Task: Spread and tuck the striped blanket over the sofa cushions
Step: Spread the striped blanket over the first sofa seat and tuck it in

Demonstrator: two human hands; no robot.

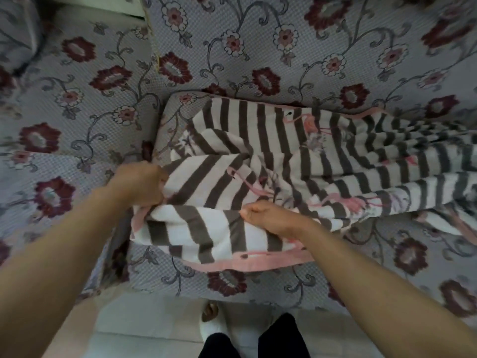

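Floor: pale tiles (144, 329) right under me, with my 2 dark-trousered legs (278, 337) and a bare foot in a white slipper (211, 319) at the sofa's front edge.
Sofa: floral cover in grey-lilac with dark red flowers; the seat cushion (258, 282) is nearest me, the backrest (258, 42) rises beyond it, and the armrest (64, 112) runs along my left.
Striped blanket (258, 140): grey and white stripes with a pink border and pink flamingo prints, lying rumpled on the seat cushion, from its left end off past the right edge of view; its near pink hem lies across the cushion, short of the front edge.
Left hand (142, 184): my fist is closed on the blanket's left corner, pink edge bunched just below my knuckles, beside the gap between cushion and armrest.
Right hand (271, 218): my fingers are curled down into a fold near the blanket's front edge, gripping the cloth.
Uncovered part: a strip of floral cushion shows at the far left corner, between blanket and backrest.
Room: a pale surface (98, 11) shows past the armrest, far left.
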